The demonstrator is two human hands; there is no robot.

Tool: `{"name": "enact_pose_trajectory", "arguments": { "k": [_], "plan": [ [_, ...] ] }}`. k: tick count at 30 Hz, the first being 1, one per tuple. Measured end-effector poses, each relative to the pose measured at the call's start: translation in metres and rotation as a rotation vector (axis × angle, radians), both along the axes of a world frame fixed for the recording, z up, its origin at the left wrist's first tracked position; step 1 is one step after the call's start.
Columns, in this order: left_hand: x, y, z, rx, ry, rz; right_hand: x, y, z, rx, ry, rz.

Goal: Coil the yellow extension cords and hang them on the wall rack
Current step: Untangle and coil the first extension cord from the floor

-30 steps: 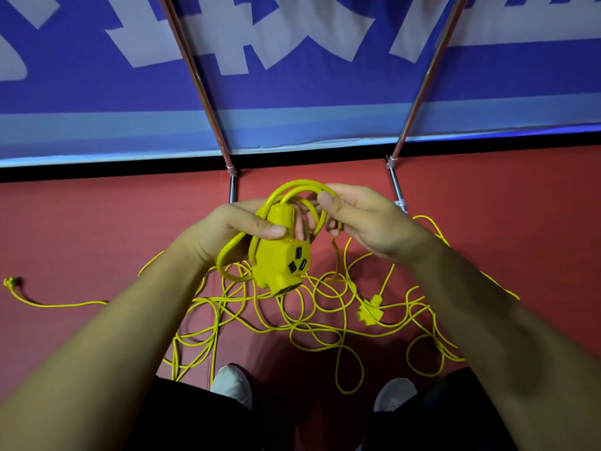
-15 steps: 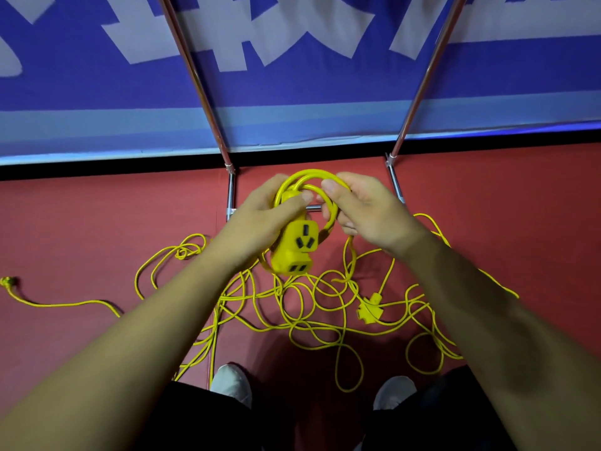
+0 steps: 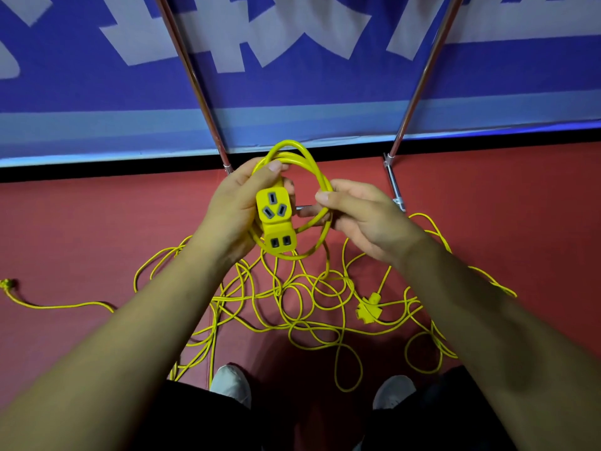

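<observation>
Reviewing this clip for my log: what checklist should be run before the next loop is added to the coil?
1. Left hand grip on socket block and coil: ok, thumb over the loops.
2. Right hand grip on the coil's right side: ok.
3. Held loops lie together: ok.
4. Loose cord on floor untangled: not ok, many crossing loops.
5. Cord clear of shoes: cannot tell.

Beneath the grip, smooth dull-red floor (image 3: 81,229); beyond it, black strip (image 3: 97,170), blue banner wall with pale lettering (image 3: 325,92), two slanting chrome poles (image 3: 193,79).
</observation>
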State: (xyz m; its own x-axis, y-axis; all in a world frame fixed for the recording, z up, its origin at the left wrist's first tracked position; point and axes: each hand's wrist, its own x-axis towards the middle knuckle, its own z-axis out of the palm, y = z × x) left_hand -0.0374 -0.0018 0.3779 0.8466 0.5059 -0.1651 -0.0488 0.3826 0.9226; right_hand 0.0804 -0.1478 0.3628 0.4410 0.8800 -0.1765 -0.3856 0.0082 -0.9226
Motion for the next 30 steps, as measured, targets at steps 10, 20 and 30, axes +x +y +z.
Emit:
{"name": "enact_pose_trajectory", "arguments": {
  "k": [10, 20, 30],
  "plan": [
    [-0.001, 0.003, 0.003, -0.240, 0.007, -0.083, 0.005, -0.006, 0.003, 0.005, 0.075, 0.139],
    [-0.002, 0.006, 0.002, -0.137, -0.133, -0.341, 0.006, -0.010, 0.019, 0.224, 0.465, 0.197],
    [-0.010, -0.001, 0.011, 0.078, 0.050, -0.371, 0.013, -0.025, 0.016, 0.124, 0.338, 0.213]
  ]
}}
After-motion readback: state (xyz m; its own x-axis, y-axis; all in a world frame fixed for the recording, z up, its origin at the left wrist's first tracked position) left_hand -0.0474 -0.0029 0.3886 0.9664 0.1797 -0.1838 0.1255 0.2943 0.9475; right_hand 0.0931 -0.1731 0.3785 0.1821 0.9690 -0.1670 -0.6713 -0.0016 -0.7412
